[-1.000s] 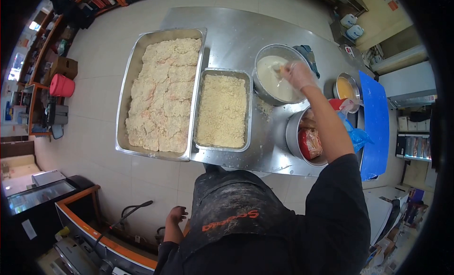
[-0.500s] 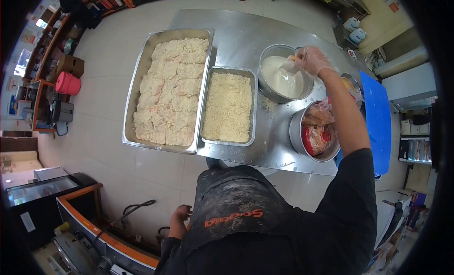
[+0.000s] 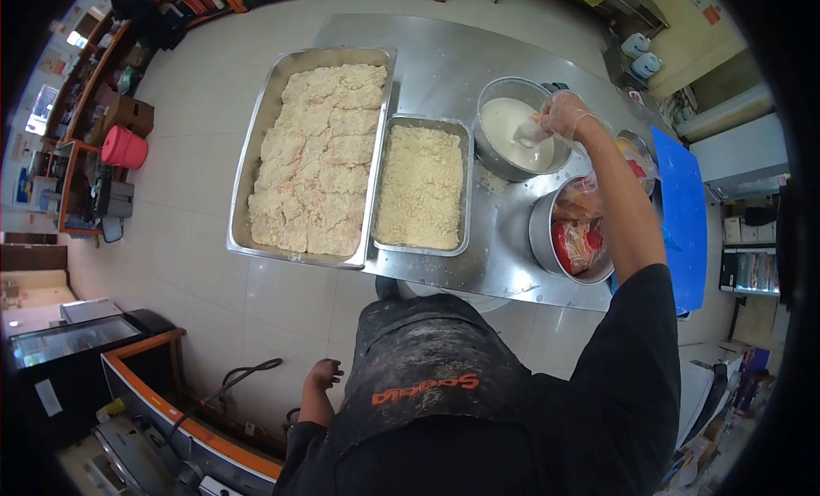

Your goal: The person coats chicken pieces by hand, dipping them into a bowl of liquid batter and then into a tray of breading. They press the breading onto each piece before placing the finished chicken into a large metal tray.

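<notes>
Head cam looking straight down at my apron point(image 3: 427, 368), and the only writing I can make out is the orange lettering across it, upside down from here, so I can't read it for sure.

Going left to right: my left hand point(image 3: 323, 376) hangs down by my side near the floor, bare, fingers loosely curled, holding nothing. Up on the steel table point(image 3: 444, 48) sits the big tray point(image 3: 256, 146) packed with breaded pieces, and right beside it the smaller tray of crumbs point(image 3: 420, 187).

Then the round bowl of white batter point(image 3: 504, 125). My right hand point(image 3: 564, 113) is in a clear glove, arm stretched out over the table, wrist bent down over the bowl's right rim. Fingers are pinched on 1 piece point(image 3: 531, 134), which is coated white with batter and hanging just above the surface at the bowl's right side.

Nearer me on the right is another metal bowl point(image 3: 542, 240) with red and orange plastic bags in it, then a blue board point(image 3: 683, 214) at the table's edge.
</notes>
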The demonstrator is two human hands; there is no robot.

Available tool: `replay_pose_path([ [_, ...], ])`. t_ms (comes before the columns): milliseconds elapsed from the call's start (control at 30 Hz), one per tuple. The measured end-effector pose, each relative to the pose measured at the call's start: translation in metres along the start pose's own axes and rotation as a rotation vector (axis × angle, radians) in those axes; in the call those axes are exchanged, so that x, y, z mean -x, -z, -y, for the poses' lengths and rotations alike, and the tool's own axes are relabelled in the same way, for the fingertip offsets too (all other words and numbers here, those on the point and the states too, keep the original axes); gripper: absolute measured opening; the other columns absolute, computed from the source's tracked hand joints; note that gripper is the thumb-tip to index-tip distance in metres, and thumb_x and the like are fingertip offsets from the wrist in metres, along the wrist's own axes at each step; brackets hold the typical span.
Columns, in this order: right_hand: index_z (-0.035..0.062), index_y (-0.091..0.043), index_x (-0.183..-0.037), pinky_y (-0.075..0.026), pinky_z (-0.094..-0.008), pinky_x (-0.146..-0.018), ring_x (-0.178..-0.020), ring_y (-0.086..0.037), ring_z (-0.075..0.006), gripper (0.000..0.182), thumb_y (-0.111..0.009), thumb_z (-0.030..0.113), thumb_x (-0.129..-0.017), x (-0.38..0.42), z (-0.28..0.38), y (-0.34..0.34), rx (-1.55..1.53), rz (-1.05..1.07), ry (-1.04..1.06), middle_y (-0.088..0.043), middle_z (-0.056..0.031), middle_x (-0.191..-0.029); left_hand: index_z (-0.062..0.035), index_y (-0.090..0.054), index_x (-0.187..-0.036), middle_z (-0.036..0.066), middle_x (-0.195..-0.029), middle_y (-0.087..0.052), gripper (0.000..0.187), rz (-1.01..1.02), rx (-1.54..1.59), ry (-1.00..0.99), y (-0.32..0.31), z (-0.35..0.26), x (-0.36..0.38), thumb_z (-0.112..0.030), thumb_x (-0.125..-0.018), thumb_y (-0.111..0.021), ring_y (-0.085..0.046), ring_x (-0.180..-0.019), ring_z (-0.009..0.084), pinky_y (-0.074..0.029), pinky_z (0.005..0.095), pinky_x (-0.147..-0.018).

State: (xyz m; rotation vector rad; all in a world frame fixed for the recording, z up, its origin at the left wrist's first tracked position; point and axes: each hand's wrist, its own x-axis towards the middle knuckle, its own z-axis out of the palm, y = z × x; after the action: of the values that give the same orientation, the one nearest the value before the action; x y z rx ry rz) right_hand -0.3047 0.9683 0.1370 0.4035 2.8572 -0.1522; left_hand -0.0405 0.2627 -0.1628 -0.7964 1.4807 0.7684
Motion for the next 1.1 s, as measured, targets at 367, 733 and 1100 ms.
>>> replay_pose_path([
  [367, 0.0018, -0.069, -0.074, -0.048, -0.0366, -0.065, -0.067, -0.062, -0.0252, 0.031, -0.065, 0.033, -0.078, 0.052, 0.046, 0.038, -0.248, -0.038, 0.147, -0.066, -0.016, -0.072, -0.0095, -0.051, -0.123, 0.007, -0.095, -0.065, 0.037, -0.026, -0.013, 0.028, 0.006, 0.002, 0.005, -0.027, -0.091, -0.044, -0.054, -0.063, 0.0155, -0.04, 0.0327, -0.054],
  [733, -0.0022, -0.059, -0.11, -0.049, -0.0383, -0.081, -0.093, -0.063, -0.0265, 0.036, -0.055, 0.02, -0.083, 0.018, 0.178, -0.103, -0.065, 0.093, 0.317, -0.064, -0.0211, -0.102, -0.0101, -0.051, -0.122, 0.005, -0.091, -0.064, 0.036, -0.04, 0.003, 0.011, 0.01, 0.013, 0.006, -0.024, -0.09, -0.044, -0.054, -0.062, 0.0159, -0.04, 0.0324, -0.052],
  [1100, -0.0097, -0.028, -0.133, -0.038, -0.0346, -0.102, -0.116, -0.05, -0.038, 0.091, -0.072, 0.036, -0.068, 0.107, 0.237, -0.182, -0.301, 0.079, -0.251, -0.047, -0.0325, -0.122, -0.0056, -0.058, -0.114, 0.006, -0.093, -0.066, 0.035, 0.103, -0.665, -0.544, 0.021, 0.014, -0.024, -0.017, -0.081, -0.053, -0.063, -0.077, 0.0209, -0.048, 0.0358, -0.059],
])
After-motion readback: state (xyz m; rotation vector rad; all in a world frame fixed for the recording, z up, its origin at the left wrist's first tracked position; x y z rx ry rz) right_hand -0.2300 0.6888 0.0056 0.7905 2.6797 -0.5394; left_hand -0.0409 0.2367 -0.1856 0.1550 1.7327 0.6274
